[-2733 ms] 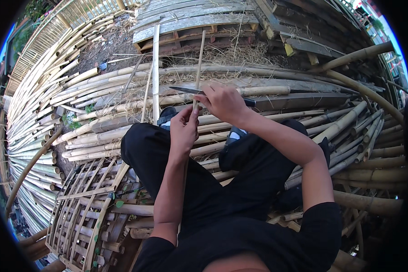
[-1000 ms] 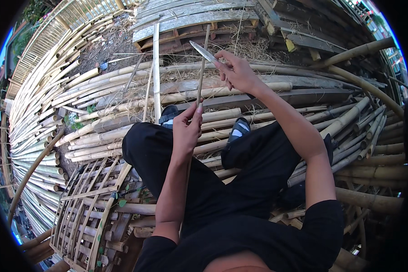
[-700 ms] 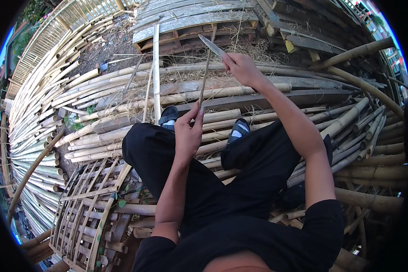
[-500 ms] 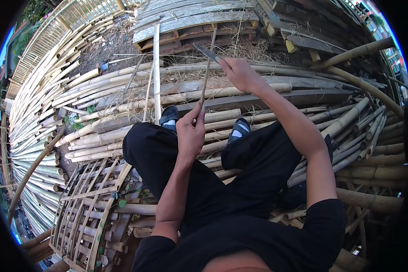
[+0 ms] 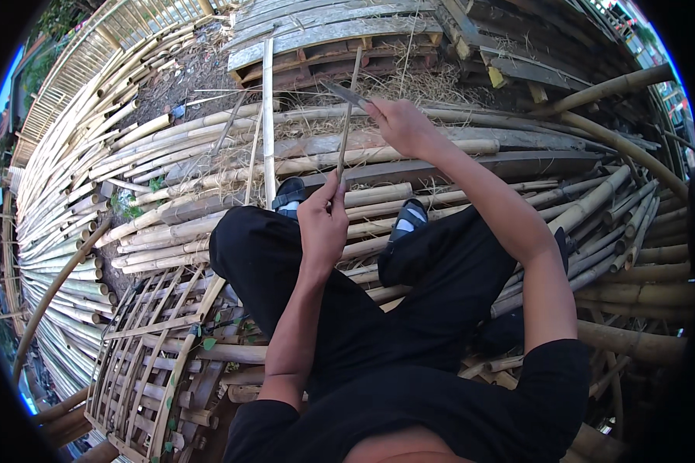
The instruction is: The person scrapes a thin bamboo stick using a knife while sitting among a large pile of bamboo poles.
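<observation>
My left hand point(image 5: 324, 218) is closed around the lower end of a thin bamboo strip point(image 5: 348, 116), which points up and away from me. In my right hand point(image 5: 401, 127) is a knife point(image 5: 343, 93), its handle mostly hidden by my fingers. The blade points to the left and crosses the strip partway along its upper half; whether the edge touches the strip I cannot tell. Left of the strip, a longer, pale split bamboo slat point(image 5: 268, 123) stands by my sandalled foot point(image 5: 289, 194).
Bamboo poles point(image 5: 201, 208) lie in layers around my feet, with dry straw among them. A wooden pallet point(image 5: 332, 38) is ahead, and stacked boards point(image 5: 533, 73) stand at the far right. A woven bamboo lattice point(image 5: 143, 363) is at my near left, beside a curved pole point(image 5: 58, 285).
The knife and my right hand have shifted slightly down and left along the strip, and the blade lies flatter. The strip has tilted slightly to the left; my left hand has barely moved.
</observation>
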`<action>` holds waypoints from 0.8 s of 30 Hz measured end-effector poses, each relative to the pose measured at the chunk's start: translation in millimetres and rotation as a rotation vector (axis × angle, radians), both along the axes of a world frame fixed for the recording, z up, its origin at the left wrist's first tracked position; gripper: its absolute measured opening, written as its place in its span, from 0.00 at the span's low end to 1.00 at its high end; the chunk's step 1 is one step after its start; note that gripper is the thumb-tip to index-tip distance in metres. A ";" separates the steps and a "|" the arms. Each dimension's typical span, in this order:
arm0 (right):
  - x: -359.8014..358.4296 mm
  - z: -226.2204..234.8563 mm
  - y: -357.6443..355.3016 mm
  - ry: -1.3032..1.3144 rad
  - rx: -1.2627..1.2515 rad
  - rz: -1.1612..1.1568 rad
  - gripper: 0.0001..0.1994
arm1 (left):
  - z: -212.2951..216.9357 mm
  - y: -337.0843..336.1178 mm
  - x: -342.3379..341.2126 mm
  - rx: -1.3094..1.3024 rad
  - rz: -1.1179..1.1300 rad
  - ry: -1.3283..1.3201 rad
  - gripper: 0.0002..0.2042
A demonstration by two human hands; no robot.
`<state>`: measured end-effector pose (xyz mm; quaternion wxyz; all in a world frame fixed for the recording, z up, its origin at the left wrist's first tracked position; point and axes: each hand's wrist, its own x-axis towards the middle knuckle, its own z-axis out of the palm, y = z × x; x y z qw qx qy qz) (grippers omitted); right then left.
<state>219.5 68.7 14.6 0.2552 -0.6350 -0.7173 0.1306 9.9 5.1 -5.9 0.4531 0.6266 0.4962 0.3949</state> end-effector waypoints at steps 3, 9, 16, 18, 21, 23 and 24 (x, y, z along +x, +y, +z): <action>-3.6 -4.4 -3.0 0.064 0.007 0.011 0.15 | 0.2 0.5 -2.6 -0.025 0.002 0.004 0.14; -2.1 5.7 0.2 0.040 -0.055 -0.062 0.16 | 4.4 -0.2 -3.9 0.025 0.003 0.045 0.14; -1.4 2.0 -2.4 0.047 -0.015 0.000 0.16 | 5.0 1.9 -4.0 0.044 -0.004 0.073 0.13; -17.2 -1.0 -14.3 0.087 0.009 0.046 0.16 | 4.2 2.1 -4.2 0.116 0.007 0.067 0.13; -18.2 1.9 -15.5 -0.041 -0.167 0.043 0.18 | 4.8 3.0 -6.0 0.027 0.004 0.080 0.13; -15.7 0.4 -7.1 0.085 0.011 0.010 0.17 | 3.5 1.0 -6.6 0.054 0.008 0.071 0.14; -17.0 -2.5 -10.4 0.082 0.034 0.025 0.17 | 2.7 0.1 -6.3 0.068 0.010 0.067 0.14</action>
